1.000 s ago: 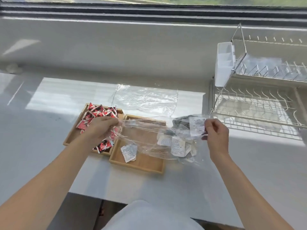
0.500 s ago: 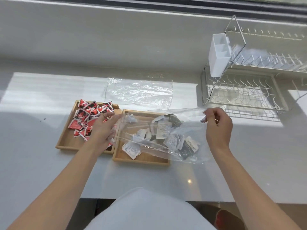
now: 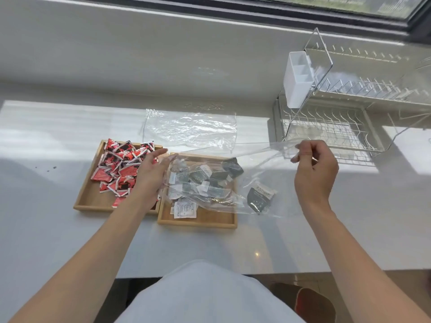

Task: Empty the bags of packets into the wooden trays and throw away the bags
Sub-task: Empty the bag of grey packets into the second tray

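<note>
The right hand (image 3: 313, 169) has pulled its end of the clear bag (image 3: 251, 157) higher and rightward, and most white and dark packets (image 3: 200, 180) have slid over the right tray (image 3: 198, 221); one dark packet (image 3: 260, 198) lags behind.

Left of the left hand (image 3: 149, 176), the packets (image 3: 119, 169) are red, black and white. Between the hands, a see-through bag (image 3: 245, 183) holds white and dark grey packets (image 3: 205, 180). Both trays (image 3: 200, 221) are light brown wood.
</note>
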